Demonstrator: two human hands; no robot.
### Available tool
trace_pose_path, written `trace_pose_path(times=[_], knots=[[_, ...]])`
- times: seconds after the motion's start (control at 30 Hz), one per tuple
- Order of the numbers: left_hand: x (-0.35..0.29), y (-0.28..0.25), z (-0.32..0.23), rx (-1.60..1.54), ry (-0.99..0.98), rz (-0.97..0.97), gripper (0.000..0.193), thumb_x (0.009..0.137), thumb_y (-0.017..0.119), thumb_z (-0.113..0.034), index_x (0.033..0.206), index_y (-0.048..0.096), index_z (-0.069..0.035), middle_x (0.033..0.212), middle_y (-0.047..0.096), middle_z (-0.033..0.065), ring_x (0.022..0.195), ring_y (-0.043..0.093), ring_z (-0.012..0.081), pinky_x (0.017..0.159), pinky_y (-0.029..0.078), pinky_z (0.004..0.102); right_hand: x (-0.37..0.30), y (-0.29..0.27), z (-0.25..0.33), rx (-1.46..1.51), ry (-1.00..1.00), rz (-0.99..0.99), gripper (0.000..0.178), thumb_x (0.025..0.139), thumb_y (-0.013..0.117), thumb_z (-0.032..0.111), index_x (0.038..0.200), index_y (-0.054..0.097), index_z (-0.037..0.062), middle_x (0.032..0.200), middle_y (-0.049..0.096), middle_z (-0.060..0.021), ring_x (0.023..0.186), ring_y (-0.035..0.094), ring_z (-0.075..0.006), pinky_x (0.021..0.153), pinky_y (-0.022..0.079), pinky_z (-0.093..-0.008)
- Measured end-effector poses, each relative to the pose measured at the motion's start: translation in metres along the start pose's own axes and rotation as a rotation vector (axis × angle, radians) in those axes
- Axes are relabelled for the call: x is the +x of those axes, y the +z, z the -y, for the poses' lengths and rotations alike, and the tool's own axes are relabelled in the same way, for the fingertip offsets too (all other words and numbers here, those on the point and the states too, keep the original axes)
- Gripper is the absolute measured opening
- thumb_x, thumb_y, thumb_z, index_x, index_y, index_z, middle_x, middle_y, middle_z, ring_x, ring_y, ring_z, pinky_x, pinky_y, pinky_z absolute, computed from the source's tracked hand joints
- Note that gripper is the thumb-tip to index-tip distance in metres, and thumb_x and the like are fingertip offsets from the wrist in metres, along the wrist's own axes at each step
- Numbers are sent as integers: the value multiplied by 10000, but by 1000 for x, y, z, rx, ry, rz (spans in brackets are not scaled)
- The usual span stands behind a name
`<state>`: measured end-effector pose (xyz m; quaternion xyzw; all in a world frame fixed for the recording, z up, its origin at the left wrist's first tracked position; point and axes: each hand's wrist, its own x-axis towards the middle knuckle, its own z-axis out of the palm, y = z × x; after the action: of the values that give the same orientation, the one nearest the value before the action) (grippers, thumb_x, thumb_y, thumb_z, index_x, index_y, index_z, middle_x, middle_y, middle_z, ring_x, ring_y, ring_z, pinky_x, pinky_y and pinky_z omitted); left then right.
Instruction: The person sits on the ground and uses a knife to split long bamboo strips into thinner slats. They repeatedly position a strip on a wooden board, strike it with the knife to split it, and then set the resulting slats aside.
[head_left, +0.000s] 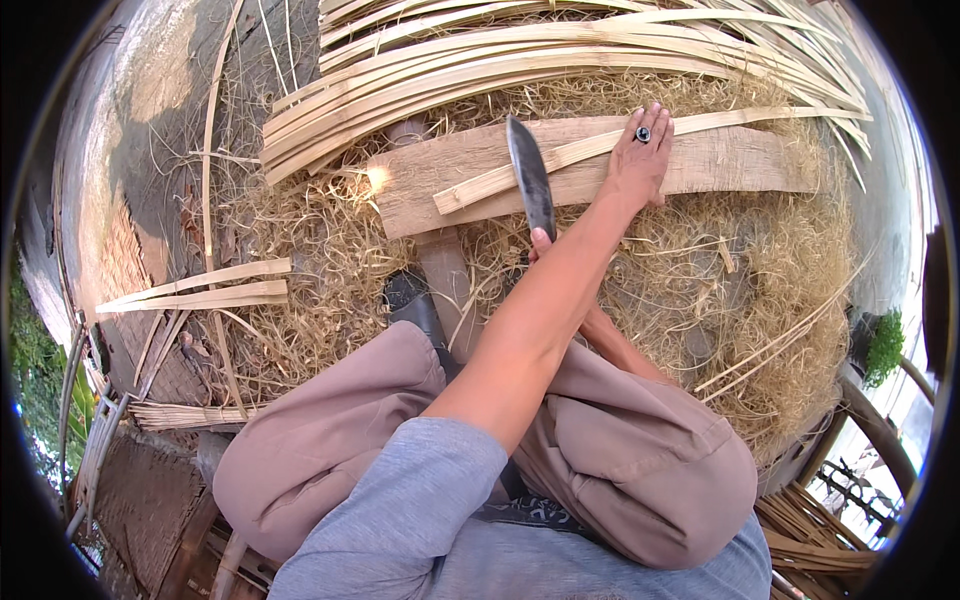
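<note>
My left hand [642, 155] lies flat on a pale bamboo strip [490, 186], fingers stretched out, a dark-stoned ring on one of them. The strip rests along a wide, worn wooden board [725, 165]. Crossing beneath my left arm, my right hand [541, 243] is closed round a large broad-bladed knife [532, 175]. Its dark blade points away from me and overlaps the strip left of my left hand. I cannot tell whether blade and strip touch. Most of my right hand and the knife's handle are hidden behind my left forearm.
Many split bamboo strips [480, 75] lie beyond the board. Curly shavings [320, 235] cover the ground around it. Two short strips [200, 298] lie at the left, and a bundle of thin strips [815, 530] lies at the lower right. My bent knees flank my arms.
</note>
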<state>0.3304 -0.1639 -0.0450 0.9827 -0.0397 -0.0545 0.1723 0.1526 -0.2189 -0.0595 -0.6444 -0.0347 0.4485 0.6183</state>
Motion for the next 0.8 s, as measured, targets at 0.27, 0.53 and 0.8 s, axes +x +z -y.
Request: trace_pose_path(times=[0.27, 0.53, 0.8], knots=[[-5, 5, -1, 24, 1, -20, 1348, 690, 870, -582, 1629, 107, 14, 1721, 125, 161, 1604, 26, 297, 1314, -18, 416, -18, 13, 50, 203, 162, -105, 502, 1035, 590, 532, 802, 503, 96, 659, 465, 19, 619, 466, -117, 582, 404, -259], [8, 10, 6, -246, 6, -103, 1207, 785, 797, -600, 1619, 175, 12, 1692, 212, 197, 1596, 99, 316, 1311, 51, 440, -21, 11, -10, -401, -348, 113, 341, 1036, 657, 383, 1005, 661, 43, 834, 601, -19, 747, 540, -128, 688, 473, -335], [53, 21, -11, -338, -134, -229, 304, 1007, 614, -251, 1150, 630, 16, 1088, 652, 158, 1045, 654, 297, 1147, 367, 522, -39, -15, 45, -381, -317, -48, 353, 922, 724, 176, 1186, 621, -34, 1085, 688, -179, 1017, 658, -258, 878, 525, -417]])
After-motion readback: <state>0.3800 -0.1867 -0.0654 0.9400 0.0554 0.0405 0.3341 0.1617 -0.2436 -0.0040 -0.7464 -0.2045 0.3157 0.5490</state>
